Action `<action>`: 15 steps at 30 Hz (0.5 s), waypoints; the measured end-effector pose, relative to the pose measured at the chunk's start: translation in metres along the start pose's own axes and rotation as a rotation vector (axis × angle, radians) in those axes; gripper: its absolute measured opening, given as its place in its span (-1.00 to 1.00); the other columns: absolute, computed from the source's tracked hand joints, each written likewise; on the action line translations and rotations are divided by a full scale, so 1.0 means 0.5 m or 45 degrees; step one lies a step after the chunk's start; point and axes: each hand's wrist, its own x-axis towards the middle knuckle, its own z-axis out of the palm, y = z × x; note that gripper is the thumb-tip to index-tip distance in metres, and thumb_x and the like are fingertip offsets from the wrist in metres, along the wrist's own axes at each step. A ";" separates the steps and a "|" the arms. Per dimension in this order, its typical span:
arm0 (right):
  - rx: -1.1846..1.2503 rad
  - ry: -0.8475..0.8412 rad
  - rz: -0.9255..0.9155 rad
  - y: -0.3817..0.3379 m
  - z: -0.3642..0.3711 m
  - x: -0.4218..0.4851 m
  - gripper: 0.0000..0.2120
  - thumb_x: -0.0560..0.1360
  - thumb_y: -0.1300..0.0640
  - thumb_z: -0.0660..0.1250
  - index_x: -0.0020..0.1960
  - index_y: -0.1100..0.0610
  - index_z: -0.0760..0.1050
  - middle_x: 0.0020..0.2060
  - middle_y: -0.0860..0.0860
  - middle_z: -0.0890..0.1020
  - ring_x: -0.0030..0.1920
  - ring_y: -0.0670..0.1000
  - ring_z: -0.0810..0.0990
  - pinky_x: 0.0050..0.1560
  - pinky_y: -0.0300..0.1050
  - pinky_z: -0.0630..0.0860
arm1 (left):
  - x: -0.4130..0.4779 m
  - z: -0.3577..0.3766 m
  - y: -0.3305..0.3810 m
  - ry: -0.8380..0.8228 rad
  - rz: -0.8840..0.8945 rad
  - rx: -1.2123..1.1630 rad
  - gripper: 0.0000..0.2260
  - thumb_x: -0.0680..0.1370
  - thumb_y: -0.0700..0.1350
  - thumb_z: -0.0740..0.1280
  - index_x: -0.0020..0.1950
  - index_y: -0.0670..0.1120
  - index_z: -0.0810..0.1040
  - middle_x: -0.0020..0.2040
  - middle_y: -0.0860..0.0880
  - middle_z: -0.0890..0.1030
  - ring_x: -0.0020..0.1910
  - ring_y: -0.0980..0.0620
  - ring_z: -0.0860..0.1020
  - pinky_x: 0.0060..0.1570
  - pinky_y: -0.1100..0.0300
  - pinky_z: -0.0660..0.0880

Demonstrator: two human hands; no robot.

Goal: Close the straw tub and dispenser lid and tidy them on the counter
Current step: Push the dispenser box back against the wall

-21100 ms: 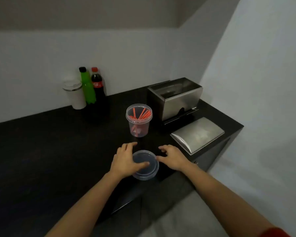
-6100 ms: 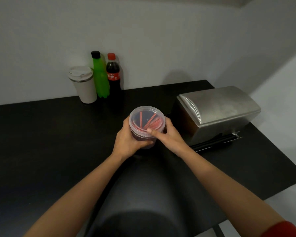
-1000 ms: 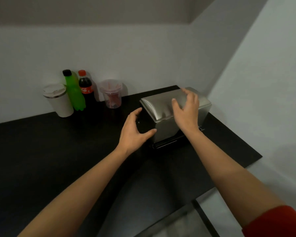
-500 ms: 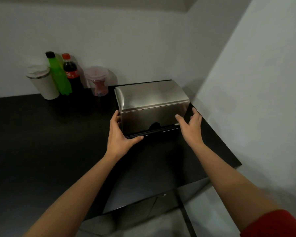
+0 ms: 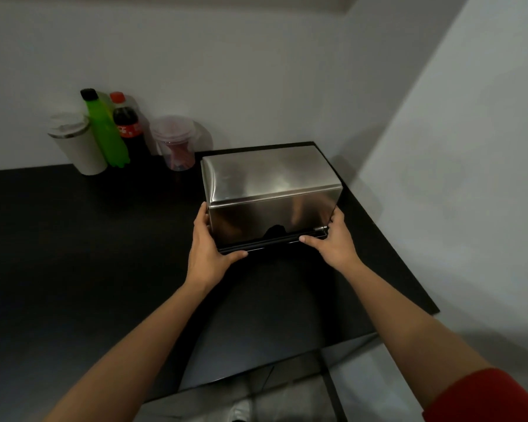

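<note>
The steel straw dispenser (image 5: pixel 269 190) stands on the black counter (image 5: pixel 73 254) near the back right corner, its curved lid down. My left hand (image 5: pixel 209 248) grips its lower left front corner and my right hand (image 5: pixel 333 239) grips its lower right front corner, thumbs along the front slot. The clear straw tub (image 5: pixel 176 144) with red straws, its lid on, stands against the back wall just left of the dispenser.
A white tumbler (image 5: pixel 75 144), a green bottle (image 5: pixel 105 129) and a cola bottle (image 5: pixel 127 126) stand in a row against the back wall left of the tub. The right wall is close to the dispenser. The counter's front edge runs below my forearms.
My hands have come in from beside the dispenser and now hold both lower front corners. A second ago my right hand lay on the lid; the tub stands at the wall.
</note>
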 end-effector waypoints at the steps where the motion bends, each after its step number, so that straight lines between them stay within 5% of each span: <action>1: 0.016 0.014 0.008 0.001 0.002 0.002 -0.13 0.30 0.18 0.53 0.45 0.07 0.10 0.36 0.04 0.40 0.36 0.02 0.37 0.40 0.01 0.30 | 0.001 0.000 -0.001 -0.002 0.002 0.002 0.11 0.20 -0.12 0.63 0.51 0.11 -0.06 0.45 0.00 0.27 0.39 0.05 0.32 0.32 0.11 0.34; 15: -0.087 -0.035 -0.037 0.016 0.003 0.026 -0.01 0.24 0.21 0.56 0.47 0.02 0.03 0.37 0.01 0.37 0.39 0.04 0.32 0.40 0.05 0.28 | 0.028 0.023 -0.020 -0.001 -0.002 -0.047 0.15 0.15 -0.08 0.64 0.48 0.19 -0.08 0.48 0.05 0.15 0.36 0.22 0.22 0.31 0.26 0.24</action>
